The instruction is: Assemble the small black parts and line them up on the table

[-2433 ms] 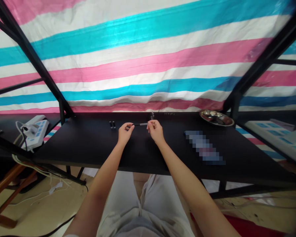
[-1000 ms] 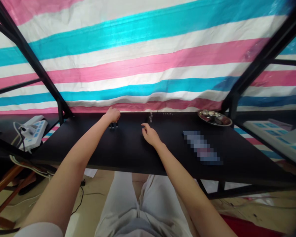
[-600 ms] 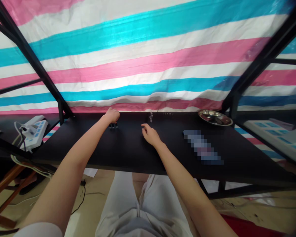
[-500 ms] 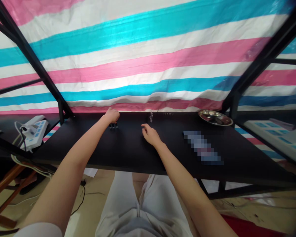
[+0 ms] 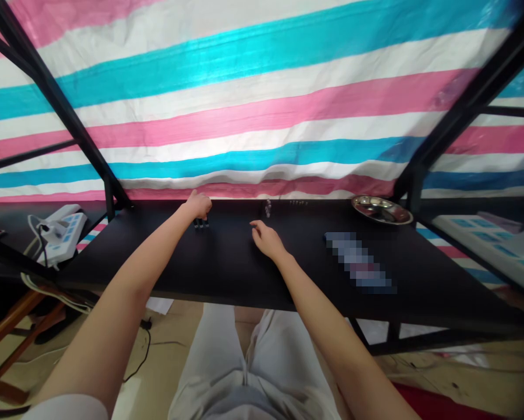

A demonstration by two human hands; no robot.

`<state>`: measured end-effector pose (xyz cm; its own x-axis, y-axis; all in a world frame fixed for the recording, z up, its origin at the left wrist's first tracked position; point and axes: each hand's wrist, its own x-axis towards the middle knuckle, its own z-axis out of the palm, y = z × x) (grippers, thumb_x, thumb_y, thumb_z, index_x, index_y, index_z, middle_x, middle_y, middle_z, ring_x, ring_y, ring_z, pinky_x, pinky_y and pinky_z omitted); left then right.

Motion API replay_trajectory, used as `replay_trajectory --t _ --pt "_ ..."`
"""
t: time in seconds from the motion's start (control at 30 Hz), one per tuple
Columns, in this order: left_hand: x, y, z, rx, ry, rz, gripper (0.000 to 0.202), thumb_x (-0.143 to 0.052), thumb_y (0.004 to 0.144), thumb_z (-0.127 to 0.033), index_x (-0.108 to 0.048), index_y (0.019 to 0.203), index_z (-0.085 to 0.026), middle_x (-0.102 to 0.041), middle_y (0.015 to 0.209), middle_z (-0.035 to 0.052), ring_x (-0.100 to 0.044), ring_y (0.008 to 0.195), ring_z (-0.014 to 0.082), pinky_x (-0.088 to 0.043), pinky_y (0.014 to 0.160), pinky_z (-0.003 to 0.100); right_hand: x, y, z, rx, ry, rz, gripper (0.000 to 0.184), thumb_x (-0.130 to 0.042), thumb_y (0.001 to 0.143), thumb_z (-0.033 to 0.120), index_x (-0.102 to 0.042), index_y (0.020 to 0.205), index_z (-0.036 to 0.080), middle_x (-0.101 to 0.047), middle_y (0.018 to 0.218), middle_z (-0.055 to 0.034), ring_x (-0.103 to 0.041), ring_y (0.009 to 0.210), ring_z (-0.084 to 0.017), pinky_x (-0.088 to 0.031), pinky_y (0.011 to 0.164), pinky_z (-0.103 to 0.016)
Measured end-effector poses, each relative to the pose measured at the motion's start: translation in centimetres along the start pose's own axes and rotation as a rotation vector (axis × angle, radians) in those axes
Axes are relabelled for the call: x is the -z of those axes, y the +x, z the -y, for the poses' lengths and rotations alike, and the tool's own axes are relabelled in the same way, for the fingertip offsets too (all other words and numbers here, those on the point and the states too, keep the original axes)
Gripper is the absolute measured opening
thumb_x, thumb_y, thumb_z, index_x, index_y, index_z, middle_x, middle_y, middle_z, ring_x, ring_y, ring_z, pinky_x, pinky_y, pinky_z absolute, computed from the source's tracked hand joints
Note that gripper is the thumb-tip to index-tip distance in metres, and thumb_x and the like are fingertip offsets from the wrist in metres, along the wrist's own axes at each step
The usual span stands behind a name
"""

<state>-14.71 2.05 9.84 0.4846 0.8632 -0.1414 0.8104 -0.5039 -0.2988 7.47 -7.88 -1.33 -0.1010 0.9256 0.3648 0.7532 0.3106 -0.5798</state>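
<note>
My left hand [image 5: 198,206] reaches to the far side of the black table [image 5: 244,274]. Its fingers are bent closed and point down, over several short dark cylinders with shiny ends [image 5: 201,223] standing side by side. What the fingertips grip is hidden behind the hand. My right hand [image 5: 267,239] rests on the tabletop right of the middle, thumb and forefinger apart, with nothing seen in it. Beyond that hand lies a small cluster of pale, shiny pieces [image 5: 268,208], and a row of tiny pale pieces [image 5: 299,203] sits farther right.
A round metal dish [image 5: 382,210] stands at the back right. Nearer is a blurred-out flat object [image 5: 359,261]. Black frame posts [image 5: 65,105] flank the table, with a striped sheet [image 5: 253,116] behind. A white power strip [image 5: 65,236] lies on the left.
Both hands hold nearly the same places as before. The view has shifted very slightly.
</note>
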Motion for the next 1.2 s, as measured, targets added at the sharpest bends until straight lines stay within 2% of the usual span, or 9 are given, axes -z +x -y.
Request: replay_trajectory --t 0.13,0.23,0.3,0.47,0.63,0.77,0.87,1.03,1.2 --pt "0.6 -0.3 -1.7 -0.045 -0.015 -0.140 0.043 -0.063 0.070 -0.034 -0.057 0.110 -0.020 -0.058 0.113 0.0107 -0.045 0.108 0.0279 -0.028 0.091 0.044 0.0 0.2 0.0 -0.048 -0.062 -0.002 0.032 -0.036 0.084 0.023 -0.054 0.109 0.017 -0.064 0.090 -0.0066 -0.058 0.080 -0.018 -0.042 0.073 -0.029" --pt "0.5 -0.1 -4.3 -0.105 -0.054 -0.293 0.040 -0.049 0.080 -0.025 -0.049 0.120 -0.021 -0.052 0.120 0.0105 -0.044 0.111 0.0260 -0.029 0.092 0.043 0.0 0.3 -0.3 -0.107 -0.174 -0.026 0.034 -0.037 0.082 0.020 -0.055 0.110 0.014 -0.061 0.105 -0.0109 -0.054 0.096 -0.021 -0.041 0.083 -0.033" --pt "0.0 0.3 -6.2 -0.156 -0.101 -0.347 0.042 -0.041 0.082 -0.018 -0.046 0.123 -0.023 -0.050 0.123 0.0093 -0.043 0.113 0.0241 -0.031 0.092 0.041 0.0 0.4 -0.5 -0.170 -0.249 -0.025 0.038 -0.038 0.081 0.019 -0.054 0.115 0.014 -0.055 0.117 -0.0128 -0.048 0.106 -0.024 -0.039 0.088 -0.038" --pt "-2.7 2.3 -10.4 -0.083 -0.255 -0.350 0.054 -0.038 0.082 -0.016 -0.031 0.135 -0.026 -0.037 0.136 0.0096 -0.038 0.117 0.0271 -0.035 0.089 0.044 -0.2 0.4 -1.0 -0.290 -0.330 0.001 0.048 -0.039 0.083 0.025 -0.042 0.129 0.013 -0.035 0.139 -0.0139 -0.028 0.127 -0.029 -0.025 0.100 -0.051" --pt "-4.7 4.2 -13.0 -0.018 -0.347 -0.336 0.063 -0.038 0.081 -0.016 -0.019 0.140 -0.029 -0.028 0.142 0.0091 -0.037 0.117 0.0290 -0.035 0.089 0.048 -0.1 0.5 -1.1 -0.313 -0.332 0.002 0.048 -0.038 0.084 0.028 -0.040 0.130 0.015 -0.033 0.140 -0.0141 -0.024 0.129 -0.029 -0.020 0.100 -0.056" --pt "-5.0 5.5 -14.0 -0.009 -0.349 -0.346 0.068 -0.044 0.079 -0.016 -0.018 0.140 -0.030 -0.025 0.143 0.0095 -0.036 0.118 0.0297 -0.034 0.090 0.047 0.0 0.7 -1.0 -0.314 -0.326 -0.009 0.047 -0.037 0.084 0.028 -0.041 0.129 0.016 -0.033 0.140 -0.0143 -0.024 0.129 -0.029 -0.020 0.099 -0.057" --pt "-4.9 6.1 -14.1 -0.018 -0.310 -0.399 0.057 -0.043 0.081 -0.017 -0.030 0.136 -0.026 -0.030 0.141 0.0104 -0.037 0.116 0.0288 -0.034 0.088 0.045 0.0 0.8 -1.1 -0.324 -0.331 0.001 0.047 -0.037 0.085 0.028 -0.041 0.130 0.016 -0.033 0.140 -0.0143 -0.023 0.129 -0.029 -0.019 0.100 -0.057" --pt "-5.0 6.2 -13.5 -0.053 -0.281 -0.495 0.031 -0.036 0.086 -0.016 -0.056 0.109 -0.016 -0.057 0.109 0.0118 -0.050 0.099 0.0229 -0.035 0.083 0.038 0.0 0.9 -1.3 -0.341 -0.344 0.038 0.049 -0.036 0.085 0.030 -0.039 0.132 0.015 -0.031 0.141 -0.0136 -0.022 0.130 -0.030 -0.019 0.100 -0.058" --pt "-5.3 4.2 -12.7 0.047 -0.434 -0.576 0.022 -0.040 0.087 -0.022 -0.059 0.096 -0.015 -0.062 0.093 0.0084 -0.056 0.086 0.0193 -0.038 0.077 0.032 -0.1 1.0 -1.7 -0.360 -0.362 0.048 0.049 -0.033 0.087 0.033 -0.038 0.133 0.016 -0.030 0.142 -0.0135 -0.021 0.130 -0.031 -0.017 0.099 -0.061"
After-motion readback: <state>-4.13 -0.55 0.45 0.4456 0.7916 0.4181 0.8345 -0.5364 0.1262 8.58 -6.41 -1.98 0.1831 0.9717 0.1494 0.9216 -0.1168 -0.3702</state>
